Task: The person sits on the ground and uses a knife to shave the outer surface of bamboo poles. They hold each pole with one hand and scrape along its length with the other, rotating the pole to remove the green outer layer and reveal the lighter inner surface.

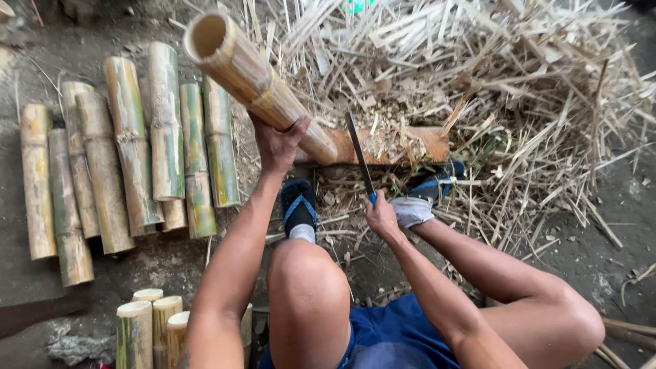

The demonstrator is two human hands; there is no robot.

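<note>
My left hand [277, 145] grips a thick, hollow bamboo section [256, 80] that leans tilted, its lower end resting on a worn wooden block [424, 142] and its open end pointing up toward the upper left. My right hand [381, 217] holds a long knife [359, 156] by its blue handle, the blade pointing up and away, just right of the bamboo's lower end. I sit with knees bent, my feet in blue sandals and white socks on either side of the block.
Several cut bamboo sections [130, 154] lie side by side on the dirt at left. A few upright short bamboo pieces [147, 331] stand by my left arm. A large heap of bamboo splinters and strips [506, 89] covers the ground ahead and right.
</note>
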